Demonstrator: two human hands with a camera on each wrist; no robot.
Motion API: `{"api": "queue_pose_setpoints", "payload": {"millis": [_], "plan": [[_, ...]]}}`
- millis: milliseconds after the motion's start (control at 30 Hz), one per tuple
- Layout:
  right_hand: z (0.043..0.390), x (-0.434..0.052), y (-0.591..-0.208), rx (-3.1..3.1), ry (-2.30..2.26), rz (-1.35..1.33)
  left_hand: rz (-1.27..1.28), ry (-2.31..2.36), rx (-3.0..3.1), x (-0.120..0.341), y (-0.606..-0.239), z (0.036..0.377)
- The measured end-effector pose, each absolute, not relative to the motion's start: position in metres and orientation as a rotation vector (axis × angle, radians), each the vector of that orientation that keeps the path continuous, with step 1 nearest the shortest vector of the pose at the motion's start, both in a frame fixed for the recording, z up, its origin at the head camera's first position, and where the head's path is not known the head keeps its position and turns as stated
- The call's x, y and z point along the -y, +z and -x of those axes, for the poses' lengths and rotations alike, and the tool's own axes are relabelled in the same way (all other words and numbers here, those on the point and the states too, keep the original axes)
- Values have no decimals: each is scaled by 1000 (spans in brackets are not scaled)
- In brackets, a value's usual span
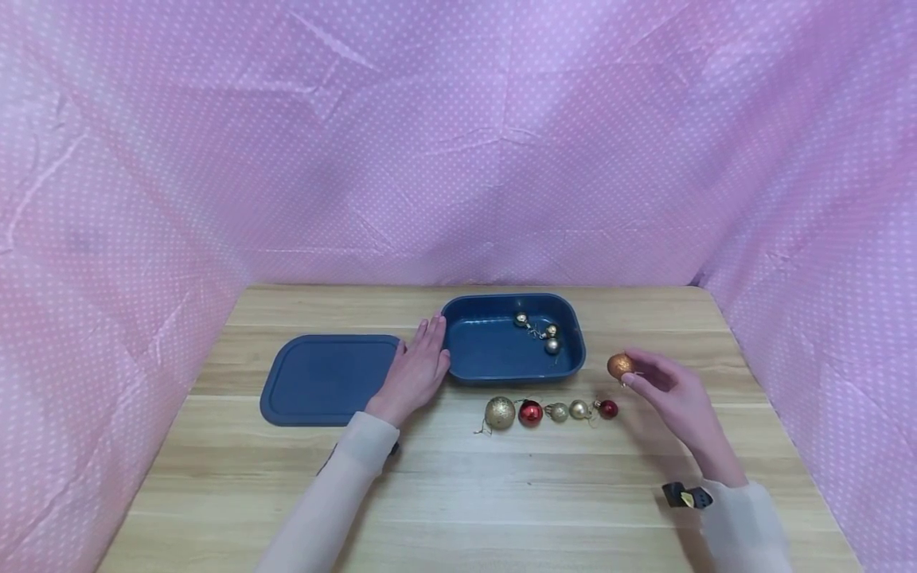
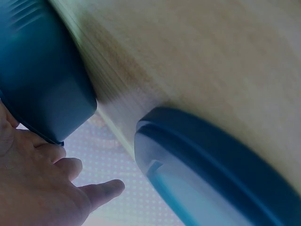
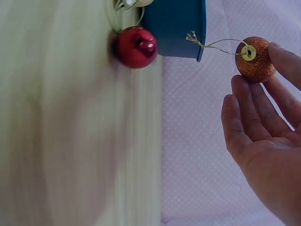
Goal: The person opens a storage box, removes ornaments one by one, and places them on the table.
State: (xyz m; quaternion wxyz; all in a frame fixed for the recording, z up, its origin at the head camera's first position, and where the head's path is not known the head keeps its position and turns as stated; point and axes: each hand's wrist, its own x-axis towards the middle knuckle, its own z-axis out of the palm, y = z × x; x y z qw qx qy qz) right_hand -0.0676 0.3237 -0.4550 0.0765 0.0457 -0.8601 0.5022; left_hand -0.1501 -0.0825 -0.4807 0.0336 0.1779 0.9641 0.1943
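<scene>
A blue rectangular container (image 1: 469,370) stands mid-table with three small gold and silver baubles (image 1: 539,329) inside. My left hand (image 1: 418,368) lies flat with straight fingers against the container's left wall (image 2: 44,89). My right hand (image 1: 662,382) pinches a glittery orange bauble (image 1: 620,365) at its fingertips, just right of the container; the bauble (image 3: 255,59) and its gold loop show in the right wrist view. Several baubles lie in a row in front of the container: a large gold one (image 1: 500,412), a red one (image 1: 530,412), two small gold ones (image 1: 569,411) and a small red one (image 1: 608,408).
The container's blue lid (image 1: 322,378) lies flat on the wooden table (image 1: 458,493) to the left of my left hand. Pink dotted cloth (image 1: 458,143) walls in the back and both sides. A dark wrist strap (image 1: 686,495) sits on my right forearm.
</scene>
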Motion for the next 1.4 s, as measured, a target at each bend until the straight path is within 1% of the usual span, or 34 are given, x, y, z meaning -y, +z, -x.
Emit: {"api": "queue_pose_setpoints", "payload": {"millis": [367,733,1400], "plan": [[56,-339,-460,2648,1433,-94,-553,605,-2968,83,-481,151],[53,-354,-470,2684,1379,-147,-556,603,-2975,83,-482,152],[53,-359,-482,2878,1224,-121,-552,584,-2966,84,-481,151]]}}
